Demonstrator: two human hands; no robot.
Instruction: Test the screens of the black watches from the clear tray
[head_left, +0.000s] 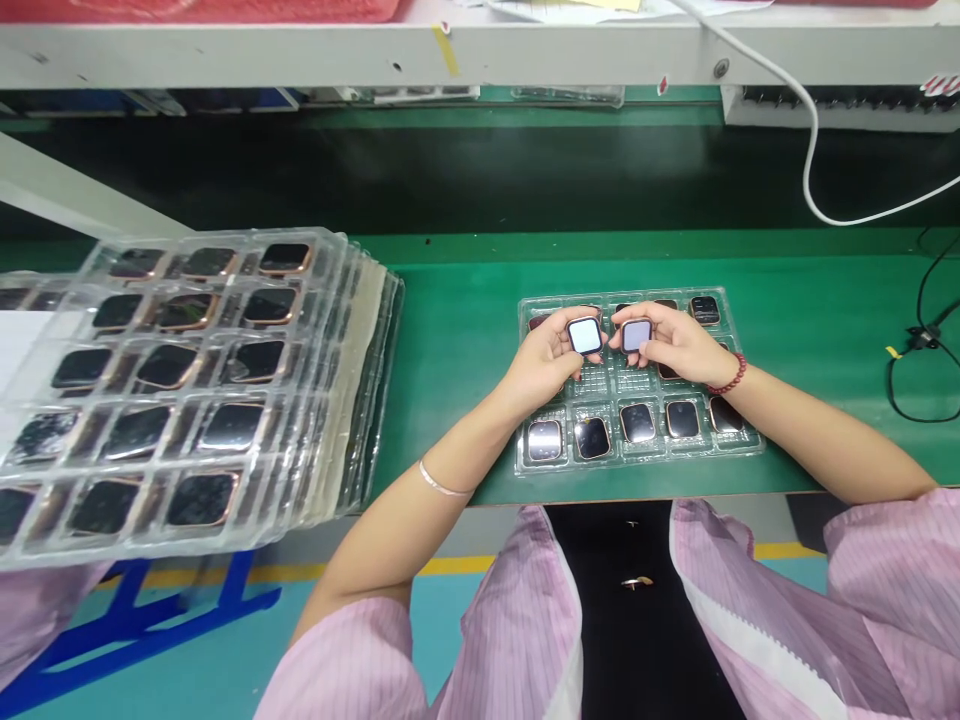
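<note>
The left hand is closed around a small square watch case. Its fingers pinch the sides, and the pale, shiny face of the case points up. The right hand is closed on a second watch case in the same way. The two cases sit side by side, very near each other, and the two hands almost meet in the middle. A red bead bracelet goes around the right wrist. A thin clear band goes around the left wrist.

Both hands hover just above a clear plastic tray. The tray lies flat on the green belt right in front of the person. Its front row holds five more watch cases with dark faces. One more dark case sits in the back right corner. The hands hide some of the middle pockets, so it is hard to tell what is in them.

Far to the left is a tall stack of clear trays. The top one is full of dark watch cases. A white cable hangs down at the back right, and a black cable lies at the right edge. The person wears a pink striped coat.
</note>
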